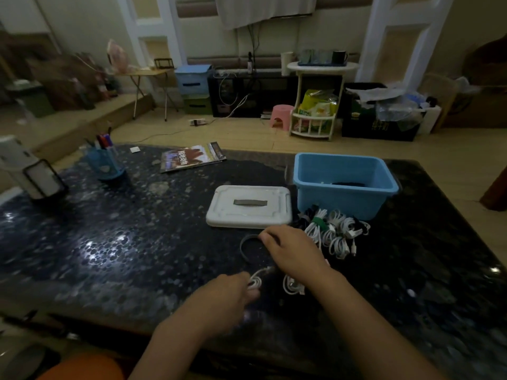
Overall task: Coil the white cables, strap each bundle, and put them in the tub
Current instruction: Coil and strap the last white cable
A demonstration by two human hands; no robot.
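Nearest my view, my left hand (231, 293) pinches a small coil of white cable (255, 282) just above the dark speckled surface (109, 242). My right hand (292, 252) reaches forward with its fingers curled at a dark strap loop (247, 249) lying on the surface; blur keeps me from telling whether it grips the strap or only touches it. A second loose white cable (293, 287) lies under my right wrist. Beyond it, a heap of already strapped bundles (336, 231) sits against the front of the blue tub (345, 185), not inside it; something dark lies in the tub's bottom. A white lid (248, 207) rests just left of the tub.

My worry is that the coil held by one hand alone springs open before the strap goes round it. My right forearm could also drag the loose cable or nudge the heap apart.

As for writing, the magazine (193, 157) at the far edge carries large characters, too blurred to read. I can make out no brand anywhere else.
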